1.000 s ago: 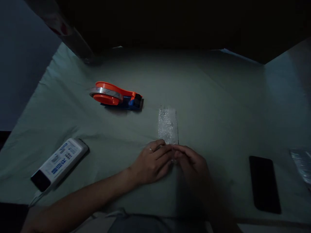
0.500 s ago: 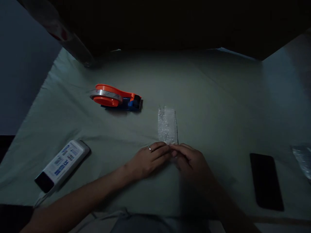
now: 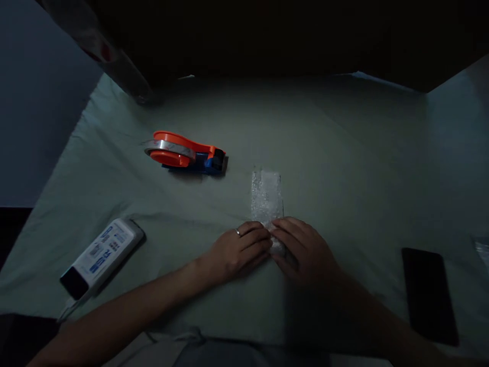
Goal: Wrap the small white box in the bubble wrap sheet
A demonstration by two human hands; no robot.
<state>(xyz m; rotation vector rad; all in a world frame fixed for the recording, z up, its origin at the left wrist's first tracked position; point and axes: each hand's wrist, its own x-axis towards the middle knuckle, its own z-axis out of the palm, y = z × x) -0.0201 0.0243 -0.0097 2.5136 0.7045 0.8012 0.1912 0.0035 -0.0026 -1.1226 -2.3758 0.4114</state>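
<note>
A narrow flat piece of clear bubble wrap (image 3: 266, 196) lies lengthwise on the cloth, its far end free. Whatever is inside it, if anything, cannot be made out. My left hand (image 3: 242, 251), with a ring on one finger, presses its fingertips on the near left part of the wrap. From the other side, the bent fingers of my right hand (image 3: 303, 250) grip the near right edge. The fingertips of both hands almost meet over the wrap, and a bit of its near end shows between them.
An orange and blue tape dispenser (image 3: 187, 154) lies beyond my left hand. At the left is a white power bank (image 3: 103, 255) with a cable. A black phone (image 3: 430, 295) rests at the right. A large dark box (image 3: 267, 35) stands along the back of the green cloth (image 3: 344, 153).
My right hand has shifted its fingers and spread further over the near end of the wrap, which now shows between the hands. The whole view has shifted slightly.
</note>
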